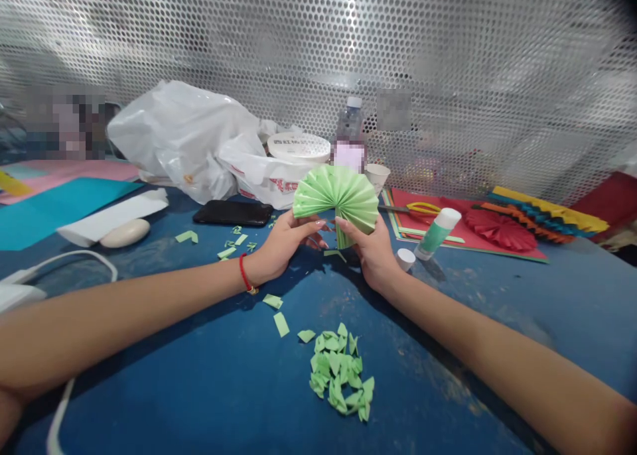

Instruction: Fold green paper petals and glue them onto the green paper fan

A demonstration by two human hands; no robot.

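A pale green pleated paper fan (337, 196) spreads into a half circle, its folds gathered at the bottom. My left hand (283, 241) pinches its left side and my right hand (368, 253) grips its lower right. A red cord circles my left wrist. Below the hands lies a heap of green paper scraps (341, 372), and a few loose scraps (281, 324) are scattered nearer the wrists. Close to my right hand stand a glue stick (436, 233) and its white cap (405, 259).
Yellow-handled scissors (423, 208) and a red paper rosette (500, 228) lie on a red sheet (423, 223). Behind stand a black phone (233, 212), a white plastic bag (184, 143) and a bottle (351, 120). Teal paper (54, 213) lies left; perforated metal (318, 44) stands behind.
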